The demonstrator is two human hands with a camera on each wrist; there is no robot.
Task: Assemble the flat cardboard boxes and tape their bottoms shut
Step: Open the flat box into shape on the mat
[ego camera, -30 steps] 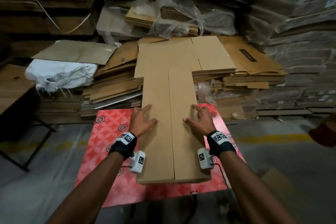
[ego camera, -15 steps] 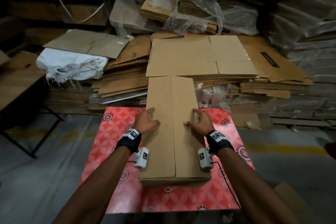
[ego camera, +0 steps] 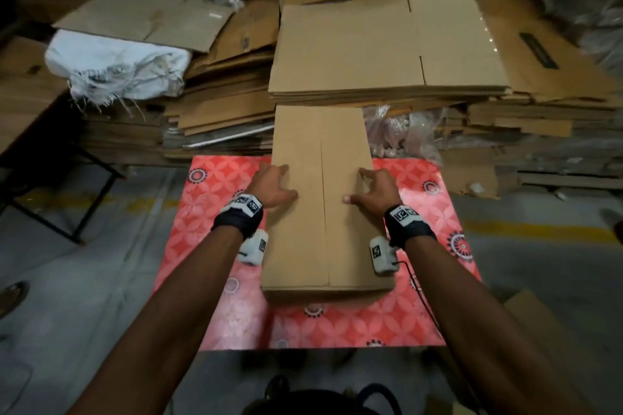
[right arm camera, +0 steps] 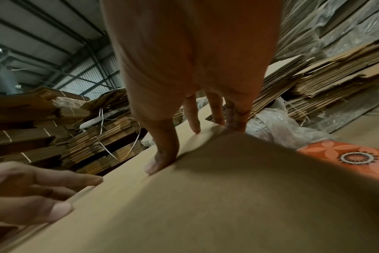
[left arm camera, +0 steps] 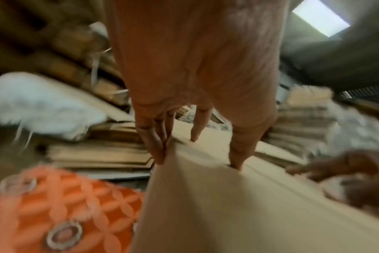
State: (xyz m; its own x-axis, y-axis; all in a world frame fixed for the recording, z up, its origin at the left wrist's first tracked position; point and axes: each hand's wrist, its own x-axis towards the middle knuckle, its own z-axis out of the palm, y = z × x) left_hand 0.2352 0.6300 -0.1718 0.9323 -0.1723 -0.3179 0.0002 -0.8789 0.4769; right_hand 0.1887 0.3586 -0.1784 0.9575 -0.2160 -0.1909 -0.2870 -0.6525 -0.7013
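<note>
A brown cardboard box (ego camera: 323,212) stands on the red patterned table (ego camera: 215,212), its two top flaps meeting at a centre seam. My left hand (ego camera: 274,184) lies over the box's left top edge, thumb on the flap and fingers (left arm camera: 154,137) straight along the edge. My right hand (ego camera: 374,190) mirrors it on the right edge, its thumb (right arm camera: 162,147) and forefinger flat on the cardboard (right arm camera: 227,196). Neither hand holds anything else. No tape is in view.
A stack of flat boxes (ego camera: 387,50) lies just beyond the table's far edge, with more cardboard piles (ego camera: 229,104), a white sack (ego camera: 114,64) and plastic wrap (ego camera: 401,135) around it. A dark table frame (ego camera: 50,205) stands left. Cardboard (ego camera: 546,330) lies on the floor at right.
Both hands stay at the same spots on the box. The view has tilted down and moved closer, and the box's far end now stops short of the stack behind.
</note>
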